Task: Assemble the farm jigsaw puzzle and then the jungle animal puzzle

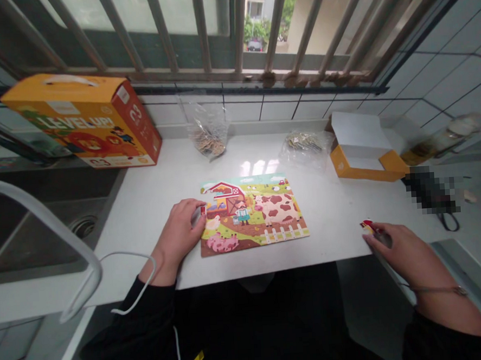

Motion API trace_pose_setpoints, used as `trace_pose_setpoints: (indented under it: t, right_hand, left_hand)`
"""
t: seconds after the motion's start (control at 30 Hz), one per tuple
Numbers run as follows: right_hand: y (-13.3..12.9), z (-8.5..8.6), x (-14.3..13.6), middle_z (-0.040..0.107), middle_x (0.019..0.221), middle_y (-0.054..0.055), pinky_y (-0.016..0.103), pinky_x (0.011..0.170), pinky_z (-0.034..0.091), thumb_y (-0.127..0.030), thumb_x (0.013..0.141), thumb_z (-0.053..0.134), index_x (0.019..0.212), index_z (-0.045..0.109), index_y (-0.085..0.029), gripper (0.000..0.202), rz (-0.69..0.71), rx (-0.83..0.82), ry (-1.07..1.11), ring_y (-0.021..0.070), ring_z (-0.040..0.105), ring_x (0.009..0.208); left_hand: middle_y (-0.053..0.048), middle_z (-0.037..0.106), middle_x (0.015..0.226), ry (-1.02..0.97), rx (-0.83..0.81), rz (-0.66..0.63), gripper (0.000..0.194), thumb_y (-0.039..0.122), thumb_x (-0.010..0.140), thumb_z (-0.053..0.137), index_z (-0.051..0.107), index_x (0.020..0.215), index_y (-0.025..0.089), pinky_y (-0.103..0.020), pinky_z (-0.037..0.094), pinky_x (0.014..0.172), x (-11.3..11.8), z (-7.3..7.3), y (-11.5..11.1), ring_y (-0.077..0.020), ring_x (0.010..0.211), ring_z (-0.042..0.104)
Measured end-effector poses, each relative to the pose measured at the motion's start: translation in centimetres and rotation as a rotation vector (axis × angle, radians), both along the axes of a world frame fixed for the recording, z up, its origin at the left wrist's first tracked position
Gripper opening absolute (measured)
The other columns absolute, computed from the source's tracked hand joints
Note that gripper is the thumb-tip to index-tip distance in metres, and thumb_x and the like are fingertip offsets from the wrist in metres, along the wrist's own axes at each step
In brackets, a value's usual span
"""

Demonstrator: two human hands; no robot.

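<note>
A nearly full farm jigsaw puzzle (pixel 272 208) lies flat on the white counter, showing a red barn, a farmer, a cow and pigs. A gap shows at its upper left, beside the barn roof. My left hand (pixel 182 224) is at the puzzle's left edge, thumb and forefinger closing around a small red bit of it; the other fingers are curled. Off to the right, near the counter's front edge, my right hand (pixel 399 246) pinches a small puzzle piece (pixel 366 226) with red, white and yellow on it.
An orange carton (pixel 86 124) stands at the back left beside the sink (pixel 42 214). Two clear bags of loose pieces, one brownish (pixel 209 136) and one pale (pixel 305 143), lie behind the puzzle. An opened orange box (pixel 362 164) sits at right. A white tube (pixel 85 249) curves in at left.
</note>
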State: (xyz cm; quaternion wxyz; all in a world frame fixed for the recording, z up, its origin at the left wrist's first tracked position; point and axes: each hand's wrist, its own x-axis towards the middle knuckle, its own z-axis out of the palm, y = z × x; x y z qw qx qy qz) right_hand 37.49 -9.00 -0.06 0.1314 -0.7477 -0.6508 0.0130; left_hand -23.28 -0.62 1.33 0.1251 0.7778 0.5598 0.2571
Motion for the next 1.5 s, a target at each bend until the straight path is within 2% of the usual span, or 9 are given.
trace_pose_setpoints:
  t: [0.23, 0.37, 0.53, 0.63, 0.7, 0.83, 0.93, 1.13, 1.5]
  right_hand:
    - [0.0, 0.5, -0.2, 0.081, 0.104, 0.017, 0.051, 0.083, 0.059, -0.066, 0.087, 0.063, 0.119, 0.072, -0.021, 0.056, -0.063, -0.072, 0.092, 0.0373, 0.076, 0.091]
    - [1.1, 1.9, -3.2, 0.079, 0.110, 0.017, 0.050, 0.085, 0.060, -0.067, 0.089, 0.063, 0.119, 0.070, -0.021, 0.055, -0.037, 0.005, 0.089, 0.0360, 0.075, 0.095]
    - [4.5, 3.5, -13.1, 0.077, 0.120, 0.017, 0.048, 0.098, 0.060, -0.050, 0.100, 0.067, 0.126, 0.070, -0.022, 0.039, 0.341, 0.068, 0.186, 0.0327, 0.074, 0.107]
    - [7.6, 3.6, -20.6, 0.076, 0.119, 0.012, 0.044, 0.097, 0.060, -0.032, 0.099, 0.075, 0.122, 0.072, -0.024, 0.025, 0.636, 0.063, 0.223, 0.0302, 0.072, 0.111]
    - [9.7, 3.5, -25.5, 0.075, 0.116, 0.010, 0.040, 0.093, 0.059, -0.022, 0.098, 0.076, 0.116, 0.074, -0.024, 0.019, 0.781, 0.046, 0.195, 0.0261, 0.071, 0.103]
    - [13.4, 3.0, -33.8, 0.075, 0.112, 0.012, 0.038, 0.092, 0.057, -0.021, 0.100, 0.076, 0.110, 0.079, -0.021, 0.010, 0.881, -0.024, 0.059, 0.0262, 0.069, 0.102]
    - [14.8, 2.1, -37.9, 0.075, 0.122, 0.014, 0.043, 0.099, 0.056, -0.026, 0.105, 0.072, 0.114, 0.081, -0.021, 0.014, 0.900, 0.000, 0.071, 0.0291, 0.069, 0.109]
    - [15.1, 0.0, -39.7, 0.075, 0.137, 0.011, 0.047, 0.108, 0.054, -0.026, 0.109, 0.067, 0.125, 0.081, -0.027, 0.022, 0.911, 0.117, 0.104, 0.0301, 0.066, 0.121]
    - [14.6, 0.7, -39.3, 0.075, 0.141, 0.010, 0.046, 0.109, 0.053, -0.025, 0.110, 0.063, 0.133, 0.078, -0.024, 0.027, 0.939, 0.105, 0.055, 0.0309, 0.065, 0.120]
  left_hand:
    - [-0.012, 0.073, 0.126, -0.005, 0.014, 0.010, 0.022, 0.028, 0.103, 0.059, 0.068, 0.123, 0.022, -0.054, 0.052, 0.111, 0.0, -0.1, 0.0, -0.0320, 0.121, 0.067]
    - [-0.012, 0.074, 0.127, -0.010, 0.008, 0.007, 0.024, 0.028, 0.103, 0.059, 0.067, 0.125, 0.022, -0.053, 0.052, 0.111, -0.1, -0.2, 0.0, -0.0315, 0.121, 0.067]
    - [-0.012, 0.074, 0.125, -0.013, 0.012, 0.017, 0.022, 0.028, 0.104, 0.059, 0.067, 0.124, 0.021, -0.053, 0.052, 0.110, -0.1, -0.3, 0.1, -0.0310, 0.119, 0.067]
    - [-0.011, 0.074, 0.124, -0.015, 0.017, 0.021, 0.022, 0.028, 0.103, 0.059, 0.067, 0.123, 0.022, -0.052, 0.053, 0.109, -0.1, -0.4, 0.1, -0.0305, 0.118, 0.068]
    - [-0.011, 0.074, 0.124, -0.022, 0.021, 0.025, 0.021, 0.028, 0.103, 0.059, 0.067, 0.122, 0.023, -0.052, 0.054, 0.109, -0.1, -0.5, 0.2, -0.0302, 0.117, 0.068]
    - [-0.011, 0.075, 0.124, -0.016, 0.049, 0.055, 0.021, 0.026, 0.101, 0.061, 0.068, 0.121, 0.023, -0.053, 0.053, 0.110, -0.3, -0.9, 0.2, -0.0312, 0.118, 0.067]
    - [-0.011, 0.075, 0.123, 0.008, 0.062, 0.099, 0.023, 0.024, 0.100, 0.061, 0.069, 0.122, 0.022, -0.053, 0.053, 0.111, -0.4, -0.9, 0.2, -0.0319, 0.119, 0.067]
    - [-0.012, 0.074, 0.126, 0.021, 0.045, 0.088, 0.025, 0.022, 0.101, 0.060, 0.070, 0.124, 0.021, -0.052, 0.053, 0.112, -0.2, -0.5, 0.0, -0.0317, 0.121, 0.067]
    - [-0.010, 0.076, 0.124, 0.023, 0.042, 0.049, 0.030, 0.025, 0.104, 0.063, 0.077, 0.130, 0.024, -0.052, 0.056, 0.107, -0.5, -1.0, 0.1, -0.0299, 0.116, 0.069]
